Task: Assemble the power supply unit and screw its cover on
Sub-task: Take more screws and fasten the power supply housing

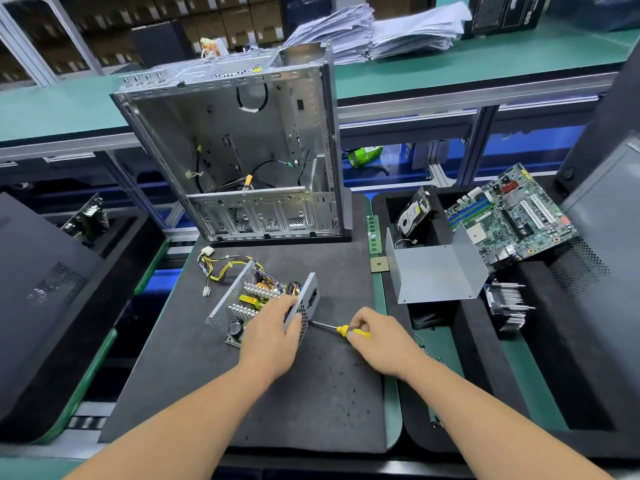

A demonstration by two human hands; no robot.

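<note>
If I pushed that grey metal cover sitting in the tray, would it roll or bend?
Probably neither. The grey metal cover is folded sheet with flat faces, so it would likely slide, not roll. It looks thin and hollow, so probably light and somewhat springy. It rests tilted in the foam tray, so it might tip.

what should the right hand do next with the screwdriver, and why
Probably keep driving the screw: the screwdriver in the right hand has its tip at the power supply unit end panel, the left hand steadies that panel, and the cover lies apart.

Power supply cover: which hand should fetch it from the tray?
Right, probably. The cover sits on that side, and the left hand grips the power supply. But the right hand must first put down the screwdriver.
</note>
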